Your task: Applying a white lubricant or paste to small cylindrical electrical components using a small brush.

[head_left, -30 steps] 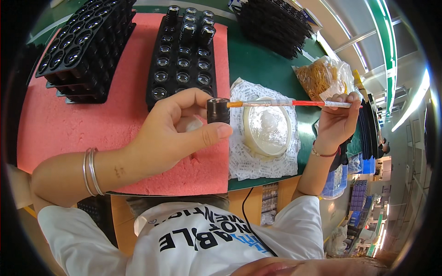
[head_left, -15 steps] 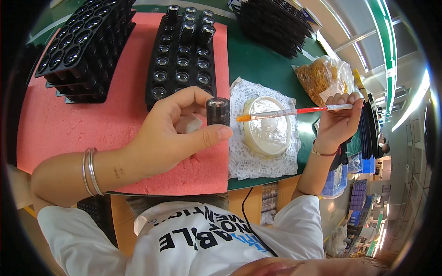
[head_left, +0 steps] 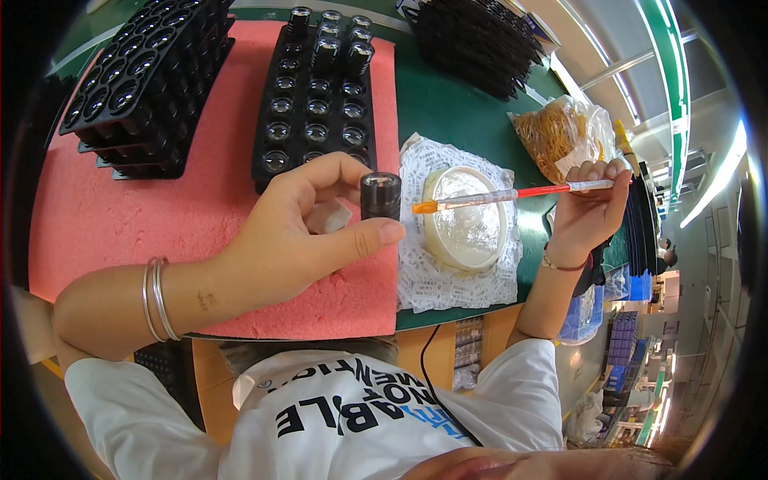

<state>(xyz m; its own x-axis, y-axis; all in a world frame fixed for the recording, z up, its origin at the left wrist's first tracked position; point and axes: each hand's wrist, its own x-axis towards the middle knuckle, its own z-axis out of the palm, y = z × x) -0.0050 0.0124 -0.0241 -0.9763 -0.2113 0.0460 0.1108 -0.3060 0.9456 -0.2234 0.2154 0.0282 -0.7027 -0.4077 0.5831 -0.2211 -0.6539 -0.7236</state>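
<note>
My left hand (head_left: pixel 308 228) pinches a short black cylinder (head_left: pixel 380 198) with a round glassy top, held upright between thumb and fingers. Something whitish (head_left: pixel 328 216) shows within the curl of that hand; what it is, I cannot make out. In my right hand (head_left: pixel 590 204) is a paintbrush (head_left: pixel 512 194), gripped near the end of its red and silvery handle. Its orange bristles point left, a short gap from the cylinder. Below the brush, a round cream dish (head_left: pixel 430 240) with a shiny pale content sits on a printed paper sheet (head_left: pixel 416 280).
A black tray (head_left: pixel 264 152) of similar cylinders rests on the pink foam mat (head_left: pixel 224 152), some standing higher. Stacked black trays (head_left: pixel 172 120) of larger lens-topped pieces lie left. On the green table (head_left: pixel 448 112) are a bag of tan rubber bands (head_left: pixel 560 140) and a black stack (head_left: pixel 476 44).
The black cylinder in my left hand has shifted very slightly down and right. The brush and my right hand are practically still.
</note>
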